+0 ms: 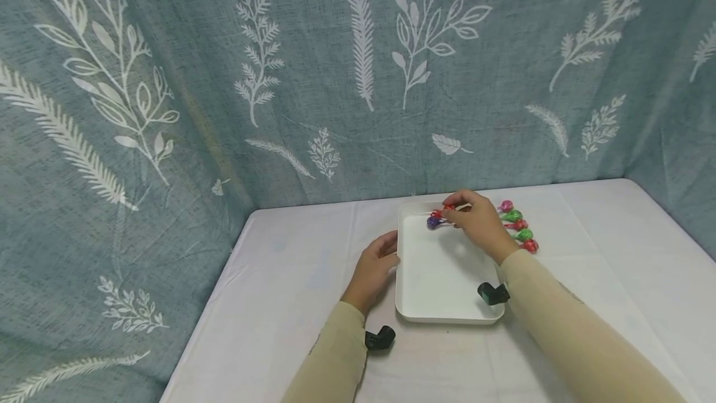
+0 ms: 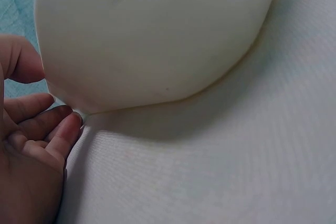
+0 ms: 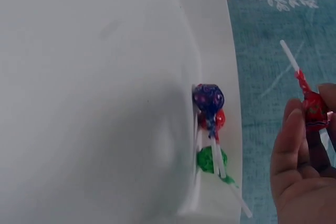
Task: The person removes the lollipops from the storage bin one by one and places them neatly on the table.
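Note:
A white rectangular tray [image 1: 444, 288] lies on the table. My left hand [image 1: 370, 271] rests against its left wall; in the left wrist view, bent fingers [image 2: 64, 132] touch the tray's outer edge. Over the tray's far end, my right hand [image 1: 482, 224] pinches a red-wrapped lollipop [image 3: 316, 110] by its candy head, its white stick pointing away from the palm. Below it, inside the tray along the far wall, lie a purple lollipop [image 3: 208, 98], a red lollipop [image 3: 220, 118] partly hidden under it, and a green lollipop [image 3: 212, 159].
Just right of the tray, several lollipops lie in a column: a pink one [image 1: 506, 206] farthest, then green and red ones, with a red lollipop [image 1: 529, 245] nearest. The right forearm partly covers their sticks. A white cloth [image 1: 302, 285] covers the table; a blue-green leaf-patterned curtain [image 1: 335, 79] hangs behind.

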Demonstrator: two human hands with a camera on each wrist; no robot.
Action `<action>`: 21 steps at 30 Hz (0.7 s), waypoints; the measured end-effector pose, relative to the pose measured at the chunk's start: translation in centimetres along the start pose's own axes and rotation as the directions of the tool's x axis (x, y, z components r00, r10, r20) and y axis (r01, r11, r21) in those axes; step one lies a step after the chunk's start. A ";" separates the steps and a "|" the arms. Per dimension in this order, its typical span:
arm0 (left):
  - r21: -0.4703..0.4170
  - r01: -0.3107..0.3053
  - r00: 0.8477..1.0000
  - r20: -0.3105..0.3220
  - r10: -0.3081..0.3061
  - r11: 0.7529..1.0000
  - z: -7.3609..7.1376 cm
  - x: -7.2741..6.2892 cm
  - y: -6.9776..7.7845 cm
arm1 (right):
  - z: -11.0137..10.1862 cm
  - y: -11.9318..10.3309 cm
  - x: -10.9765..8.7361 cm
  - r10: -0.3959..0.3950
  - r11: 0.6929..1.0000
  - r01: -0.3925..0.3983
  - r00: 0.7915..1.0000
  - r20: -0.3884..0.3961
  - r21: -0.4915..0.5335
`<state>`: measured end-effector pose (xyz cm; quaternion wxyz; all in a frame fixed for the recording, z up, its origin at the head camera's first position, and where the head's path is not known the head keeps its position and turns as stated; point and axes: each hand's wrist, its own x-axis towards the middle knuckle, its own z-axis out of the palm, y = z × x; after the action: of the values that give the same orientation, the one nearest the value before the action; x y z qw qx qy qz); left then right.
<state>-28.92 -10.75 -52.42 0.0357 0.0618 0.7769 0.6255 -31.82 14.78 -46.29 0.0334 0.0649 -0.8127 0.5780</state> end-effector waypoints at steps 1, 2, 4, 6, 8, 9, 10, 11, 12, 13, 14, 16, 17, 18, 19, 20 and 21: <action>-0.004 -0.001 1.000 0.002 0.001 1.000 0.0 0.0 0.0 | -0.1 0.1 -0.1 0.000 1.000 0.000 1.000 -0.003 -0.006; -0.006 -0.004 1.000 0.004 0.004 1.000 -0.1 0.0 0.0 | -0.3 0.1 -0.2 0.000 1.000 0.000 1.000 -0.005 -0.010; -0.010 -0.006 1.000 0.010 0.006 1.000 -0.1 0.0 0.0 | -0.6 0.1 -0.4 -0.004 1.000 0.004 1.000 -0.010 -0.012; -0.012 -0.010 1.000 0.014 0.010 1.000 -0.2 0.0 0.0 | -0.9 0.1 -0.5 -0.013 1.000 0.013 1.000 -0.012 -0.008; -0.012 -0.009 1.000 0.016 0.009 1.000 -0.2 -0.1 0.0 | -1.3 0.1 -0.7 -0.027 1.000 0.027 1.000 -0.010 0.000; -0.013 -0.009 1.000 0.016 0.009 1.000 -0.1 -0.1 -0.1 | -1.4 0.0 -0.8 -0.033 0.999 0.033 0.999 -0.009 0.002; -0.016 -0.011 1.000 0.016 0.011 1.000 -0.1 -0.1 -0.1 | -1.6 0.0 -0.9 -0.037 0.999 0.037 0.999 -0.006 0.003; -0.015 -0.011 1.000 0.016 0.011 1.000 -0.1 -0.1 -0.1 | -1.8 0.0 -1.0 -0.040 0.999 0.040 0.999 -0.004 0.003; -0.017 -0.007 1.000 0.016 0.007 1.000 -0.1 -0.1 -0.1 | -1.9 -0.1 -1.1 -0.039 0.999 0.039 0.999 -0.003 -0.002; -0.017 -0.008 1.000 0.016 0.008 1.000 -0.1 -0.2 -0.1 | -2.1 -0.2 -1.2 -0.039 0.999 0.039 0.999 -0.003 -0.005; -0.018 -0.012 1.000 0.017 0.012 1.000 -0.1 -0.2 -0.1 | -2.2 -0.2 -1.4 -0.035 0.999 0.035 0.999 -0.004 -0.010; -0.019 -0.019 1.000 0.018 0.019 1.000 -0.1 -0.2 -0.1 | -2.5 -0.2 -1.6 -0.025 0.999 0.025 1.000 -0.006 -0.027; -0.017 -0.017 1.000 0.018 0.017 1.000 -0.1 -0.2 -0.1 | -2.6 -0.2 -1.7 -0.018 0.999 0.018 1.000 -0.008 -0.038; -0.019 -0.017 1.000 0.017 0.018 1.000 -0.1 -0.3 -0.1 | -2.8 -0.1 -1.8 -0.005 0.999 0.005 1.000 -0.009 -0.051; -0.021 -0.020 1.000 0.017 0.020 1.000 -0.1 -0.3 -0.1 | -2.9 0.0 -1.9 0.004 0.998 -0.004 1.000 -0.010 -0.062; -0.023 -0.019 1.000 0.015 0.019 1.000 -0.1 -0.3 -0.1 | -3.0 0.0 -2.0 0.012 0.997 -0.013 1.000 -0.009 -0.074; -0.025 -0.017 1.000 0.013 0.018 1.000 -0.1 -0.3 -0.1 | -3.1 0.1 -2.1 0.018 0.997 -0.019 1.000 -0.007 -0.078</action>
<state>-28.61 -10.88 -52.55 0.0363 0.0723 0.7681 0.6352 -29.86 17.85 -45.65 0.0330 0.0542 -0.8351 0.5464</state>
